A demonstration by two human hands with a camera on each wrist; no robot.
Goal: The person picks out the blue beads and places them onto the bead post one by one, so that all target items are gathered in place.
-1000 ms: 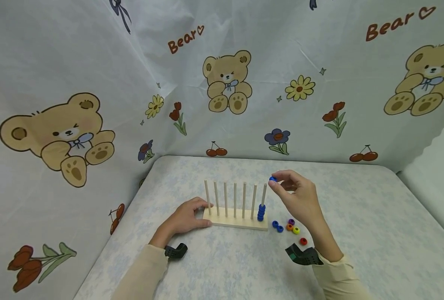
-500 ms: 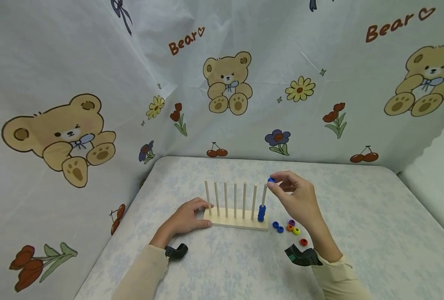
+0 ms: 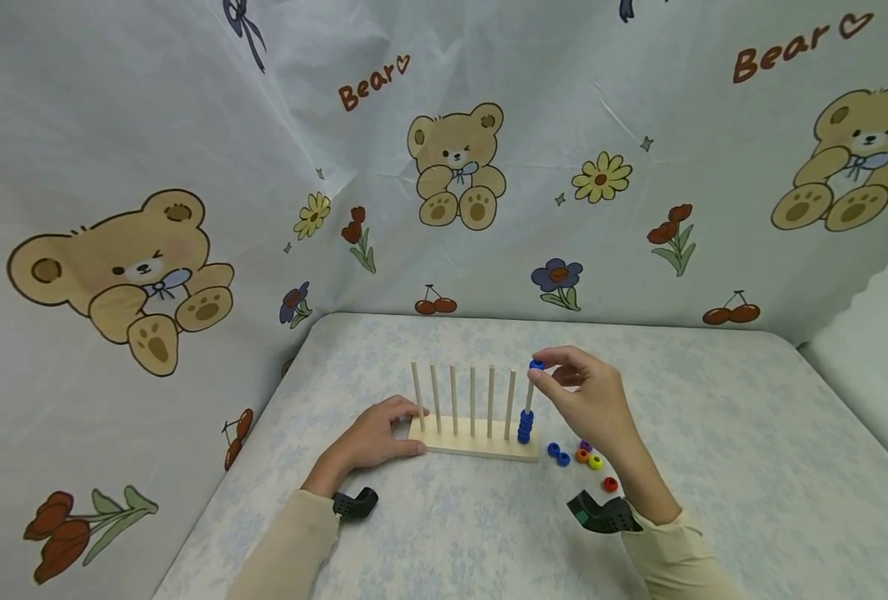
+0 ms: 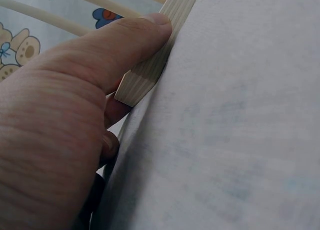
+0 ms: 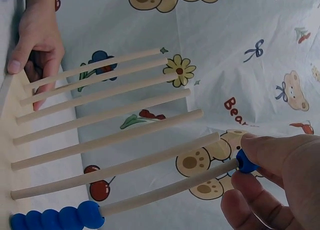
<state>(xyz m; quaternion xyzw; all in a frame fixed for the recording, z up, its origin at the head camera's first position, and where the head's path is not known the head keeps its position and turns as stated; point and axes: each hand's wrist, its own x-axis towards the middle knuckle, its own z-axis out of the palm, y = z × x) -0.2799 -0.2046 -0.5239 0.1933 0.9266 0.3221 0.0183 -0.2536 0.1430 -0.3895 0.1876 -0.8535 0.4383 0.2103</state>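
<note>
Right hand (image 3: 589, 400): is pinching a small blue ring-shaped bead (image 3: 537, 365) between thumb and forefinger, the fingers curled round it.
Blue bead position: is sitting at the very tip of the rightmost thin wooden peg (image 3: 529, 392); in the right wrist view the small blue ring-shaped bead (image 5: 245, 161) is touching the peg end, with the rightmost thin wooden peg (image 5: 170, 188) running into it.
Stacked beads: a short column of blue beads (image 3: 524, 426) is resting at the foot of the same peg, well below the held bead.
Left hand (image 3: 374, 436): is gripping the left end of the pale wooden base board (image 3: 474, 444), thumb laid along its front edge and fingers curled behind it; the left wrist view is showing the thumb (image 4: 115, 45) pressing on the board corner (image 4: 145, 75).
Peg rack: is carrying seven upright pegs in one row; the other six are bare.
Loose beads (image 3: 582, 457): blue, purple, orange, yellow and red rings are lying on the pale patterned table cover (image 3: 714, 467), just right of the board and beneath the right hand.
</note>
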